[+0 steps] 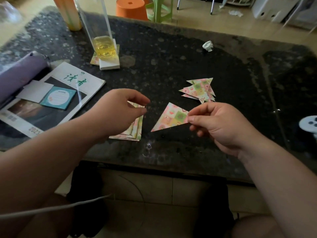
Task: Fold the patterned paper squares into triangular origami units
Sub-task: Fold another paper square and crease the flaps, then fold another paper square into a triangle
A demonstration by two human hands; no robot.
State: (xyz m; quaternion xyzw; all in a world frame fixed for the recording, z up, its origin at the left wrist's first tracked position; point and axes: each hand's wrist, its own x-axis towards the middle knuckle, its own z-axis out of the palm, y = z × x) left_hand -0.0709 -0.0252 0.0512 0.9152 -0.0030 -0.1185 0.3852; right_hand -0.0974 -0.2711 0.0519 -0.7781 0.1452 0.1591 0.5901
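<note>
Bare forearms stretch forward from both sides, a grey cable [51, 208] trailing under the left one. The right hand [221, 124] has the folded triangle [169, 117] pinched at one corner between thumb and forefinger, the other fingers curled beneath. The paper sits between the two hands, its far tip slanting down toward the left over the dark surface [171, 57]. The left hand [120, 110] hovers above the stack of patterned squares [137, 129], thumb and forefinger parted, gripping nothing. Whether a fingertip touches the top sheet, can't tell. Just beyond the right hand lies a pile of finished triangles [199, 90], overlapping. Farther out past it, a crumpled white scrap [208, 46]. Left of the left hand, a magazine [73, 83] with a teal notepad [57, 97] on it. Beyond that hand stands a clear bottle [103, 47] holding yellow liquid.
</note>
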